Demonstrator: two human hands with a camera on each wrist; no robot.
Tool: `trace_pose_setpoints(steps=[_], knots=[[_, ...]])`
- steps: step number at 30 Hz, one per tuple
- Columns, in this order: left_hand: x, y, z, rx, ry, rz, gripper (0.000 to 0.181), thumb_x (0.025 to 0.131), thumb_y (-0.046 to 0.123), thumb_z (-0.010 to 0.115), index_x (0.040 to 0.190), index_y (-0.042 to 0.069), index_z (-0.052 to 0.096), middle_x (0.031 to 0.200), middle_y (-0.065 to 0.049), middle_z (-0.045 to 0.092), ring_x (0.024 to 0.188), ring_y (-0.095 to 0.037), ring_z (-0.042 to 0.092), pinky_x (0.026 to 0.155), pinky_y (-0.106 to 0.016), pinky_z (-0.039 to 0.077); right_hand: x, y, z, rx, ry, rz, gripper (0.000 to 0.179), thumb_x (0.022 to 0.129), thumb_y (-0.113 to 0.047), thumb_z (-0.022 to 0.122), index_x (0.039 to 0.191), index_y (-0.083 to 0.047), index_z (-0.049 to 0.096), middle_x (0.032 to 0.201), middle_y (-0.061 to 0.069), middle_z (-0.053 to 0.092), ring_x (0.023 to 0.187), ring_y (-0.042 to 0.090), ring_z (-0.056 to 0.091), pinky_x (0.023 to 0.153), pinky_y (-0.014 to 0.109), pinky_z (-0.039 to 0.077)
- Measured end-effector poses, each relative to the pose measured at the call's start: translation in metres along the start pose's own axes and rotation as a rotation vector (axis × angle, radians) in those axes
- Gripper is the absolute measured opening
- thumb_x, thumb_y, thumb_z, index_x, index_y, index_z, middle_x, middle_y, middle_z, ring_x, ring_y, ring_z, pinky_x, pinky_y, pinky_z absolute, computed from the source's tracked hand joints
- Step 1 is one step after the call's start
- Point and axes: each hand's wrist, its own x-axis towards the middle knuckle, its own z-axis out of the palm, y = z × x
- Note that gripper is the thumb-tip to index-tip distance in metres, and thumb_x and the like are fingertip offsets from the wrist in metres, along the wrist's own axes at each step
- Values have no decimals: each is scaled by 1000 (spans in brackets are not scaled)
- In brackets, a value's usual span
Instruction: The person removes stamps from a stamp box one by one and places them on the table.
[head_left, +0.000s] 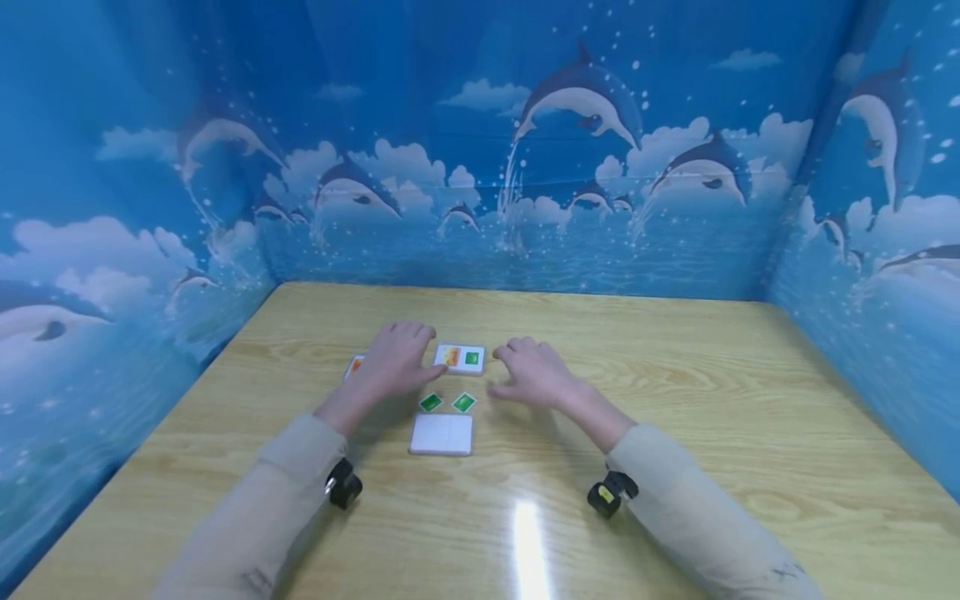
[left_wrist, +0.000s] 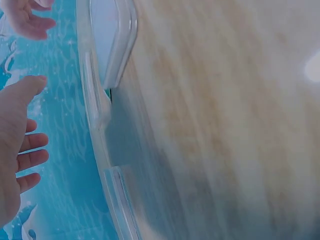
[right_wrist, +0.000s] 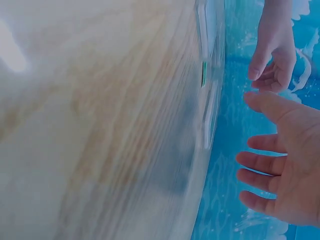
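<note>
From where I stand, everything gathers round the picture card (head_left: 460,358), which lies flat on the worktop (head_left: 675,367) with an orange picture and a green square showing. The left hand (head_left: 396,358) hovers just left of it, thumb crossing its near corner to my eye, though the wrist views put the hand above the cards. The right hand (head_left: 534,372) hovers just to its right. Each grip is spread, fingers loosely apart and empty.

On the card's near side lie two green tiles, a left tile (head_left: 431,402) and a right tile (head_left: 464,402), both turned cornerwise; nearer the person than these is a white card (head_left: 441,435). Further left of the picture card, an orange card (head_left: 355,366) peeps out, mostly hidden by the left arm.

I'd judge the step to be arranging these pieces, with nothing picked up. Handling either tile would call for a low reach and a fingertip pinch, without nudging its neighbours.
</note>
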Motion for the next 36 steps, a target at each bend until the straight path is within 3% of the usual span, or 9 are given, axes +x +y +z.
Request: trace_pose_setpoints(steps=[8, 17, 23, 36], knots=[[12, -9, 5, 9, -16, -34, 64, 80, 50, 65, 121, 1, 52, 117, -16, 56, 110, -33, 50, 96, -49, 36, 12, 12, 1, -11, 37, 37, 60, 83, -43, 63, 128, -3, 52, 126, 16, 51, 115, 31, 46, 93, 47, 40], [21, -13, 11, 44, -98, -68, 73, 79, 54, 64, 127, 1, 48, 124, -18, 53, 116, -33, 46, 100, -49, 32, 24, 19, -1, 24, 68, 40, 61, 83, -41, 65, 129, -3, 50, 125, 16, 51, 113, 30, 47, 90, 44, 42], [22, -15, 18, 19, -140, -74, 77, 79, 55, 64, 129, 0, 47, 129, -20, 49, 121, -36, 42, 102, -52, 28, 34, 20, 4, 14, 86, 42, 64, 81, -40, 67, 129, -2, 49, 126, 16, 51, 115, 30, 46, 93, 44, 40], [26, -16, 23, -29, -218, -57, 77, 79, 54, 64, 133, 2, 44, 130, -18, 49, 120, -35, 43, 102, -52, 28, 53, 6, 13, -35, 27, 64, 74, 80, -50, 65, 134, -4, 45, 133, 14, 45, 120, 29, 41, 96, 43, 37]])
